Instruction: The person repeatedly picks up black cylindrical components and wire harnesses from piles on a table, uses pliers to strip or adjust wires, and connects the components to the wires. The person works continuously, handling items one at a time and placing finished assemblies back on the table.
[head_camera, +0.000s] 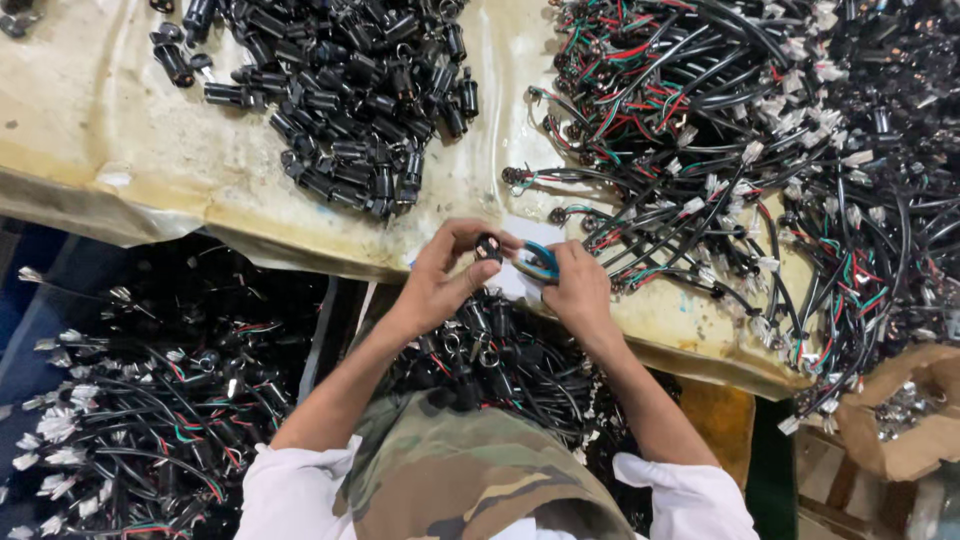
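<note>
Connector (488, 247) pinched by left hand (440, 285) fingertips; blue-handled tool (540, 262) clenched in right hand (578, 290). Best kept steady, close over table edge (300, 250), tool squared to connector.

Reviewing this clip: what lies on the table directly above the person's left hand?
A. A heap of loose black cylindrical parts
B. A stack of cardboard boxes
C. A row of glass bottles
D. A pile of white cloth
A: beyond the left hand, which pinches a small black part, a heap of black cylindrical parts lies on the table; the wire harnesses lie towards the right hand.
</note>
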